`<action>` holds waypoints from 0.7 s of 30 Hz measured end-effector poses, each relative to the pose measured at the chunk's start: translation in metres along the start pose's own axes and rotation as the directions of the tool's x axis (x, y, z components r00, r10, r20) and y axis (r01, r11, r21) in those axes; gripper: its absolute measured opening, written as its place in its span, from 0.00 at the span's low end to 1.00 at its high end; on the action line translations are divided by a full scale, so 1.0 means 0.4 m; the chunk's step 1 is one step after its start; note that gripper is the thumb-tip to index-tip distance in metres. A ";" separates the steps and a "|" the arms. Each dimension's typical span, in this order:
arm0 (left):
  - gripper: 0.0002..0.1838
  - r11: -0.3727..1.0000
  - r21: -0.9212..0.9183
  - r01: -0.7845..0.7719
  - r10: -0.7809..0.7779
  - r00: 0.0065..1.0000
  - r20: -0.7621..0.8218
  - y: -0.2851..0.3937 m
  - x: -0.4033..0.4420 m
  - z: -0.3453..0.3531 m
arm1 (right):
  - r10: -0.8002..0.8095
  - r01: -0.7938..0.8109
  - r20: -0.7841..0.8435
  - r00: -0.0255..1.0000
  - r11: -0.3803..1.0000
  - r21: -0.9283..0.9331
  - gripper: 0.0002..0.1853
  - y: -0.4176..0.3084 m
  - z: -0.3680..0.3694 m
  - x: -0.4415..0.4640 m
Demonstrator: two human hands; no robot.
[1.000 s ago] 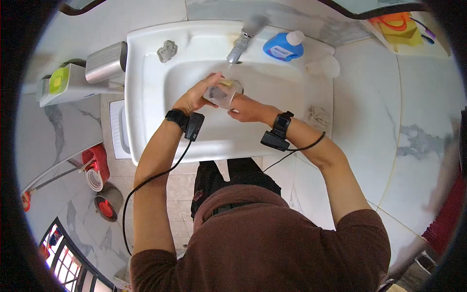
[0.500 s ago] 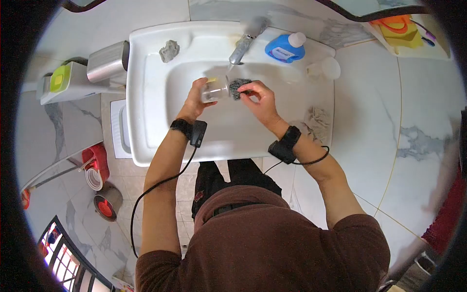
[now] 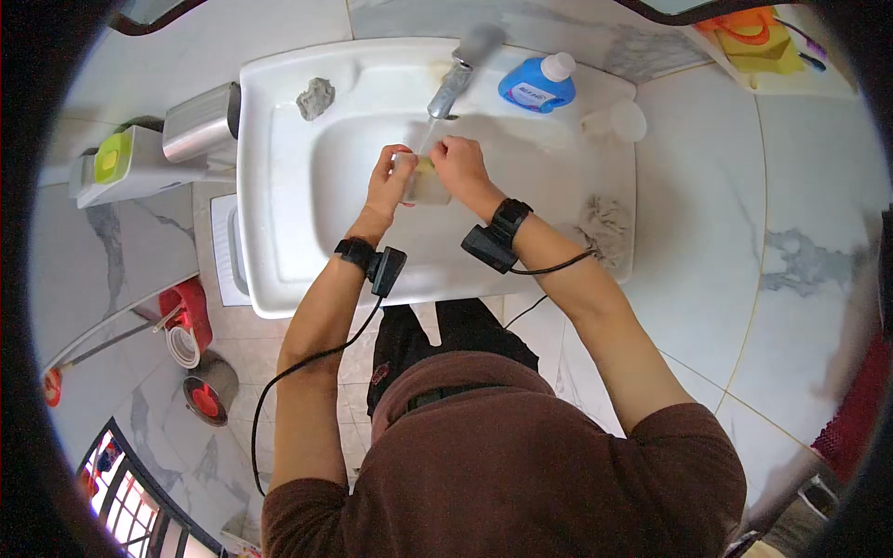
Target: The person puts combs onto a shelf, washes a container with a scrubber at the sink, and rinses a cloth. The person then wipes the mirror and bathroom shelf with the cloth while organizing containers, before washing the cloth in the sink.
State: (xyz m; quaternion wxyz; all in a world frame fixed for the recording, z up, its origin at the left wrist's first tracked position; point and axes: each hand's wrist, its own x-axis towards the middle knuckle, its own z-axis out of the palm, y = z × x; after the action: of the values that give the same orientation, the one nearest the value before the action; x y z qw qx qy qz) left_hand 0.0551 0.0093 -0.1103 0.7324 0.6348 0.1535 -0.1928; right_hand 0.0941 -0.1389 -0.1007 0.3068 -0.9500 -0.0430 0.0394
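My left hand (image 3: pixel 383 186) is wrapped round the left side of a clear jar (image 3: pixel 430 191) with a yellowish patch near its upper end. The jar is held over the basin of the white sink (image 3: pixel 279 223). My right hand (image 3: pixel 462 169) is closed with its fingers at the upper right of the jar. The dark scouring pad that it held a moment ago is hidden now, behind the fingers or the jar. A thin stream of water falls from the metal tap (image 3: pixel 448 93) towards the jar.
A blue detergent bottle (image 3: pixel 538 86) stands right of the tap, with a white cup (image 3: pixel 628 122) beyond it. A grey lump (image 3: pixel 316 99) lies on the left rim. A crumpled pale cloth (image 3: pixel 605 228) lies at the right. A metal box (image 3: pixel 202 123) is at the left wall.
My right hand has moved left against the jar, and the scouring pad has gone out of sight. The jar has turned from lying sideways and sits slightly lower right.
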 end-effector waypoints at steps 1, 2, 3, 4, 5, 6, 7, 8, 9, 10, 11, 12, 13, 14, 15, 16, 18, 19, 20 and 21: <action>0.16 0.999 -0.026 -0.027 0.028 0.999 0.032 -0.004 0.002 -0.004 | 0.016 -0.016 -0.007 1.000 1.000 -0.025 0.15 0.005 -0.002 0.007; 0.16 0.997 -0.054 -0.050 0.053 0.997 0.060 -0.006 0.000 -0.007 | 0.030 -0.031 -0.010 0.999 0.998 -0.049 0.16 0.009 -0.003 0.012; 0.17 0.994 -0.082 -0.075 0.082 0.993 0.084 -0.008 -0.002 -0.012 | 0.107 -0.108 0.062 0.992 0.994 0.010 0.16 0.015 -0.009 0.021; 0.17 0.993 -0.090 -0.072 0.079 0.994 0.078 -0.008 -0.002 -0.013 | 0.178 -0.188 0.135 0.975 0.980 0.062 0.17 0.024 -0.019 0.033; 0.16 0.993 -0.099 -0.068 0.075 0.994 0.073 -0.003 -0.003 -0.009 | 0.244 -0.271 0.211 0.946 0.957 0.107 0.17 0.032 -0.026 0.038; 0.16 0.992 -0.109 -0.065 0.073 0.995 0.068 0.002 -0.006 -0.005 | 0.389 -0.597 0.473 0.791 0.663 0.453 0.14 0.036 -0.028 0.032; 0.17 0.987 -0.160 -0.028 0.040 0.996 0.076 0.007 -0.009 -0.007 | 0.122 -0.316 0.386 0.915 0.811 0.492 0.14 0.048 -0.039 0.021; 0.17 0.977 -0.211 0.007 0.011 0.996 0.087 0.011 -0.010 -0.010 | -0.170 0.002 0.291 0.941 0.866 0.499 0.18 0.059 -0.060 0.005; 0.17 0.964 -0.260 0.045 -0.020 0.995 0.100 0.013 -0.012 -0.011 | -0.453 0.317 0.205 0.867 0.821 0.474 0.22 0.066 -0.075 -0.004; 0.18 0.964 -0.254 0.085 -0.059 0.993 0.106 0.014 -0.015 -0.013 | -0.452 0.315 0.208 0.867 0.822 0.475 0.26 0.082 -0.066 -0.008; 0.18 0.961 -0.246 0.124 -0.099 0.989 0.112 0.018 -0.021 -0.013 | -0.452 0.312 0.211 0.867 0.821 0.478 0.30 0.091 -0.055 -0.019; 0.18 0.958 -0.238 0.162 -0.137 0.984 0.117 0.023 -0.024 -0.014 | -0.452 0.310 0.213 0.866 0.820 0.480 0.34 0.100 -0.045 -0.023; 0.19 0.927 -0.312 0.207 -0.177 0.977 0.121 0.025 -0.020 -0.020 | -0.384 0.278 0.220 0.897 0.876 0.394 0.34 0.111 -0.035 -0.037; 0.20 0.889 -0.382 0.252 -0.218 0.967 0.131 0.021 -0.014 -0.027 | -0.311 0.237 0.220 0.925 0.923 0.304 0.34 0.095 -0.042 -0.071; 0.21 0.843 -0.451 0.294 -0.256 0.956 0.143 0.023 -0.011 -0.029 | -0.236 0.191 0.214 0.948 0.959 0.211 0.34 0.085 -0.044 -0.087; 0.21 0.842 -0.452 0.294 -0.256 0.956 0.144 0.023 -0.008 -0.026 | -0.163 0.113 0.149 0.975 0.948 0.298 0.34 0.125 0.019 -0.086; 0.22 0.840 -0.452 0.300 -0.261 0.954 0.149 0.029 -0.005 -0.012 | -0.061 0.066 -0.026 0.998 0.952 0.297 0.32 0.119 0.053 -0.109; 0.22 0.821 -0.479 0.310 -0.266 0.951 0.159 0.028 -0.004 -0.006 | -0.044 0.072 -0.140 0.989 0.978 0.198 0.31 0.068 0.021 -0.117; 0.22 0.801 -0.506 0.320 -0.272 0.947 0.170 0.019 -0.002 -0.002 | 0.197 -0.104 -0.090 0.976 0.791 0.604 0.27 0.034 0.010 -0.108; 0.22 0.780 -0.535 0.325 -0.273 0.946 0.176 0.017 0.001 0.001 | 0.378 -0.225 0.056 0.924 0.419 0.880 0.25 0.005 0.008 -0.091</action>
State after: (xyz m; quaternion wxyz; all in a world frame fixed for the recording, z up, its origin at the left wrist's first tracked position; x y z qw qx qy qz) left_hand 0.0589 0.0096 -0.1044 0.8514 0.3517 0.2690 -0.2811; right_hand 0.0578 -0.1425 -0.1028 0.7361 -0.6519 0.1778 0.0383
